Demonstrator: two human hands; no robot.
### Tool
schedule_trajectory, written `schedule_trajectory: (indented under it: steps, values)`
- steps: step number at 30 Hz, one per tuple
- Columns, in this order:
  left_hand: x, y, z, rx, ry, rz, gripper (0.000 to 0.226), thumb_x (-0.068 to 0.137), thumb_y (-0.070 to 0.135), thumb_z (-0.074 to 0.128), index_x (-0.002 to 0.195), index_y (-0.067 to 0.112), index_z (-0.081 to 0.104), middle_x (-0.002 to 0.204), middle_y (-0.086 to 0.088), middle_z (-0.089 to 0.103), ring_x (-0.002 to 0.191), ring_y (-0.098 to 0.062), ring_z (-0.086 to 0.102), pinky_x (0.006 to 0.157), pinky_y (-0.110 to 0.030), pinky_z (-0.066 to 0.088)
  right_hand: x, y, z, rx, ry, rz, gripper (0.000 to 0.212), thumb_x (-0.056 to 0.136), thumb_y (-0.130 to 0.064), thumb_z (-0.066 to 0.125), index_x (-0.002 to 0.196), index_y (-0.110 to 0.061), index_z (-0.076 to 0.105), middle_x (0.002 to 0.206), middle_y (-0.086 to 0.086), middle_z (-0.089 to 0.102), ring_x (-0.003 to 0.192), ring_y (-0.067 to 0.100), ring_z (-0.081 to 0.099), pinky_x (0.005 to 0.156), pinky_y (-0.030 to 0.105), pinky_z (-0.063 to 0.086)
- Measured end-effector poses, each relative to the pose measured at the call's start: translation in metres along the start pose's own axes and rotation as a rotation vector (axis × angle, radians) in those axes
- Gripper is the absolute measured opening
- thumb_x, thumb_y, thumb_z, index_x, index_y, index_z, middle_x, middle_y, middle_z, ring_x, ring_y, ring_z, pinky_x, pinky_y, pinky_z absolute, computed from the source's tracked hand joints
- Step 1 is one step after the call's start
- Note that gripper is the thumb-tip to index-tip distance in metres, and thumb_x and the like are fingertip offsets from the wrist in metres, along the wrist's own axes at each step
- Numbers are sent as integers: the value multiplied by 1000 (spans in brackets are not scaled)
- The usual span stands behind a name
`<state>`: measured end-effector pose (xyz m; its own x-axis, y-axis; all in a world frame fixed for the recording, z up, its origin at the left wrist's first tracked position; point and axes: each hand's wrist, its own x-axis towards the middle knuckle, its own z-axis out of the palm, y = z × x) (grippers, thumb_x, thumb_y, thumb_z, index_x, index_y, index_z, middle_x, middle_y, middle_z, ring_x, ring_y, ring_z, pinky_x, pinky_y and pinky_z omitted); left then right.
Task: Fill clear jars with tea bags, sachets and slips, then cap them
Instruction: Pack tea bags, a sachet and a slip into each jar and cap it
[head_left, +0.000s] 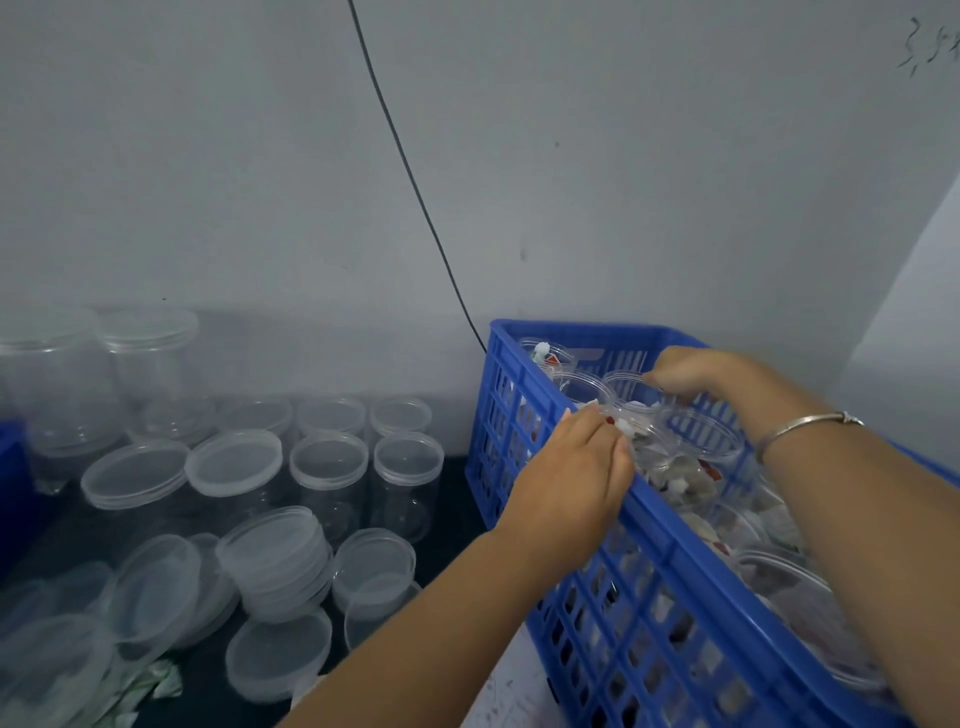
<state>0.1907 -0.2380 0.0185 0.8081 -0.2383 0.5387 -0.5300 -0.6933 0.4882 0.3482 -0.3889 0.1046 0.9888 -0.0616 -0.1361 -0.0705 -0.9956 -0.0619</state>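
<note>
My left hand (571, 467) reaches over the blue crate (524, 366) rim, fingertips at a filled jar (660, 457); I cannot tell its grip. Just beyond it, my right hand (691, 374) curls on an open jar (628, 392) rim.

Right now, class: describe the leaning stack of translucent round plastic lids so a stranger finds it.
Left of the blue plastic crate lies a dark tabletop with capped clear jars. In front of them sits the stack of translucent lids: the only pile several lids deep, tilted, among loose lids.

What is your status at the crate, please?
Left hand open, fingers pushing into an open jar. Right hand gripping the neighbouring jar by its rim. Crate rim under left hand, nothing blocking.
</note>
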Motion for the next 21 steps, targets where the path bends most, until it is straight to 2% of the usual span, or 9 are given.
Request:
schedule_trajectory:
  steps: [2, 4, 6, 9, 11, 13, 16, 19, 21]
  values:
    - [1, 0, -7, -92, -81, -29, 40, 106, 21, 29, 131, -2, 50, 142, -16, 43, 135, -17, 30, 106, -21, 18, -4, 1, -2, -2, -10, -18, 30, 108, -26, 39, 87, -8, 51, 96, 9, 57, 67, 19, 57, 49, 27, 37]
    - [-2, -1, -17, -255, -143, -63, 35, 105, 27, 34, 120, 3, 54, 118, -3, 48, 116, -9, 40, 91, -19, 28, -11, 3, -4, -9, -27, -13, 31, 109, -28, 37, 112, -4, 56, 115, 13, 56, 81, 25, 61, 51, 29, 38]
    - [-9, -8, -28, -324, -128, -87, 31, 104, 32, 37, 122, 13, 55, 125, 4, 51, 119, -7, 43, 90, -18, 30, -17, 4, -8, -29, 19, -32, 37, 109, -26, 37, 127, 1, 54, 129, 17, 56, 101, 32, 60, 61, 31, 42]
    - [-26, -29, -42, -323, -57, -166, 36, 103, 31, 42, 135, 19, 51, 149, 5, 41, 140, -3, 28, 104, -16, 25, -27, -7, -13, 81, 276, -124, 25, 104, -16, 44, 108, 0, 61, 130, 26, 59, 116, 37, 57, 79, 31, 40]
    - [-36, -46, -50, -315, -17, -249, 34, 102, 25, 44, 134, 15, 53, 142, 3, 49, 134, -8, 40, 101, -16, 30, -41, -25, -13, 264, 444, -231, 24, 100, -11, 47, 111, -1, 66, 128, 23, 62, 117, 36, 58, 89, 32, 43]
    - [-45, -63, -57, -335, 17, -360, 32, 100, 18, 48, 130, 12, 55, 133, 0, 57, 120, -11, 53, 93, -17, 37, -61, -52, -9, 317, 506, -389, 28, 97, -12, 51, 120, -7, 67, 126, 16, 63, 112, 31, 59, 92, 31, 42]
    - [-55, -88, -70, -311, 35, -488, 30, 97, 11, 52, 127, 9, 56, 126, -4, 61, 104, -11, 57, 85, -18, 41, -93, -98, 6, 200, 429, -674, 21, 94, -18, 58, 112, -15, 69, 114, 6, 58, 102, 22, 58, 89, 32, 44]
    - [-66, -109, -89, -149, 27, -516, 37, 96, 7, 50, 133, 6, 51, 132, -8, 57, 115, -17, 55, 97, -24, 41, -109, -140, 29, 85, 277, -765, 19, 95, -25, 58, 110, -19, 68, 110, 1, 56, 102, 20, 58, 94, 38, 48]
    - [-76, -123, -102, 49, -64, -502, 42, 97, 9, 47, 139, 10, 45, 139, -8, 51, 124, -22, 50, 104, -33, 40, -111, -163, 47, 19, 157, -742, 20, 97, -25, 56, 111, -16, 67, 115, 3, 64, 103, 21, 60, 92, 39, 50]
